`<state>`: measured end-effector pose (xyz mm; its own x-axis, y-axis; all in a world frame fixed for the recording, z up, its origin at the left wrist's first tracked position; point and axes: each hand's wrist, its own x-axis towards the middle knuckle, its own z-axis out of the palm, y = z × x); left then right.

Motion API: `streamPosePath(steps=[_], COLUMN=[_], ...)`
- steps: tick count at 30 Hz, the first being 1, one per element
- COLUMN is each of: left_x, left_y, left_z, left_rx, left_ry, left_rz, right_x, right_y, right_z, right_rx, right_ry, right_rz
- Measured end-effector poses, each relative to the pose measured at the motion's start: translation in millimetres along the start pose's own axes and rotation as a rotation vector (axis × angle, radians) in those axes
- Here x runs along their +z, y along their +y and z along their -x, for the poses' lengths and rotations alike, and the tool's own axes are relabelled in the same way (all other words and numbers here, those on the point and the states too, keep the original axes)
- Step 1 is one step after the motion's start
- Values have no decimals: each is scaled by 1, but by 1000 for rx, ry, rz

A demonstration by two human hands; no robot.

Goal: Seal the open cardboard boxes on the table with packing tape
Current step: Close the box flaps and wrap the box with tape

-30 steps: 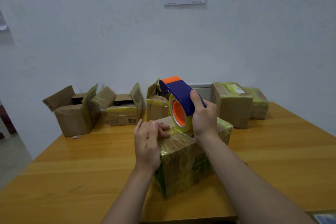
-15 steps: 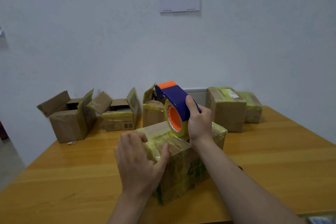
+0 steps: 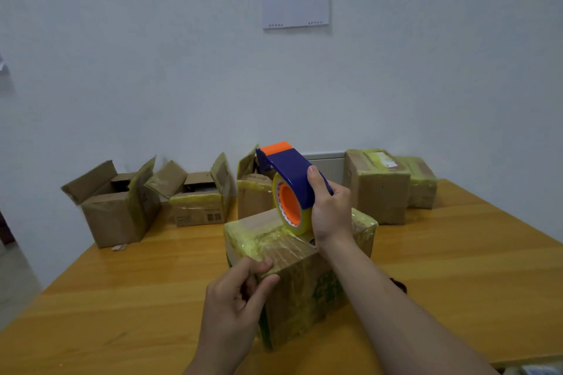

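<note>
At centre of the table (image 3: 122, 298), nearest the camera, the box (image 3: 301, 292) was seen standing w/ its top flaps down, much of it already wrapped in yellowish film. The tape dispenser (image 3: 289, 167), blue w/ an orange tip, was gripped by the right hand (image 3: 330, 210), fingers curled round its body, & the roll (image 3: 294, 210) was set on the box top. A tape strip (image 3: 289, 248) was stretched from the roll to the near top edge, where its end was pinched down by thumb & forefinger of the left hand (image 3: 234, 307).

Handling, as judged: the box was taken to be light, stiff at edges & corners but prob. soft mid-panel, so the flaps could be dented if pressed hard. Film-covered faces were reckoned slick, so hold would be best taken at corners, not flat sides. The strip was judged thin, sticky & apt to crease, so it would need to be kept taut. The dispenser was judged rigid & best held by its body, clear of the cutter end.

By the back wall, open boxes (image 3: 115, 210) were left unsealed. Taped boxes (image 3: 377, 189) were stood at the right.
</note>
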<state>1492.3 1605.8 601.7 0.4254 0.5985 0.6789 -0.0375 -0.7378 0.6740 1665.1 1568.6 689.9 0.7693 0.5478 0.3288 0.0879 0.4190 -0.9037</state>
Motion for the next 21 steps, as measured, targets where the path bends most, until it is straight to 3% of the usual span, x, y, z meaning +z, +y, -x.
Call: streamPosePath(steps=[14, 17, 19, 21], left_x=[10, -1, -5, -5], left_y=[-2, 3, -1, -13], left_z=[-3, -14, -30, -52], left_rx=[58, -67, -233, -427], left_ry=[56, 6, 130, 180], left_rz=[52, 128, 153, -23], right_x=[-2, -3, -3, -3], right_y=[2, 3, 3, 3], right_z=[-2, -2, -2, -1], right_rx=[-12, -14, -11, -11], right_ry=[1, -2, -2, 2], right_rz=[-1, 1, -4, -11])
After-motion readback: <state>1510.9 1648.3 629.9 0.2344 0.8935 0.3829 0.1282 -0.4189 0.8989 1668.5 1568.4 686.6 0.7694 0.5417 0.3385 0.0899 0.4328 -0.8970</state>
